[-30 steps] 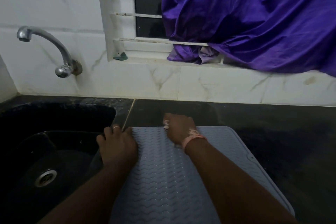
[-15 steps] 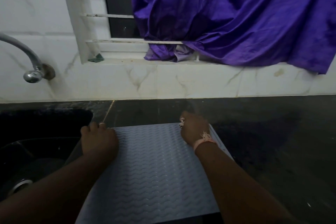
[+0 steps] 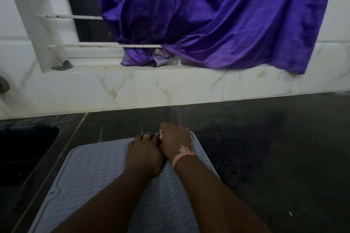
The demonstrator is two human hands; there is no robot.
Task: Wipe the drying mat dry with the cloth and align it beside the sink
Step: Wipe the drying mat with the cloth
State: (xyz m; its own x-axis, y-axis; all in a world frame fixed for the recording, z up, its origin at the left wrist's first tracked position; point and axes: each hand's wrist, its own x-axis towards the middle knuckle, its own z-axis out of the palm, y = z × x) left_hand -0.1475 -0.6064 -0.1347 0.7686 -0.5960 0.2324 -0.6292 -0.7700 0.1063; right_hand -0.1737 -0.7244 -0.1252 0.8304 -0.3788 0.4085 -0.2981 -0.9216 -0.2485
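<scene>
The grey ribbed drying mat (image 3: 98, 172) lies flat on the dark counter, just right of the black sink (image 3: 22, 153). Both hands sit close together at the mat's far edge, near its far right corner. My left hand (image 3: 144, 154), with a ring on one finger, has its fingers curled over that edge. My right hand (image 3: 175, 142), with a thread band at the wrist, touches the left hand and curls down on the corner. No wiping cloth shows; the fingertips are hidden from view.
The dark counter (image 3: 265, 147) stretches to the right and back to the white tiled wall. A purple curtain (image 3: 217, 21) hangs over the window sill. A small green object (image 3: 63, 65) lies on the sill. The tap's base (image 3: 2, 86) shows at the left edge.
The view has swung right, away from the sink and tap. My left hand has slid from the mat's far left corner to beside my right hand. The mat now lies off the sink.
</scene>
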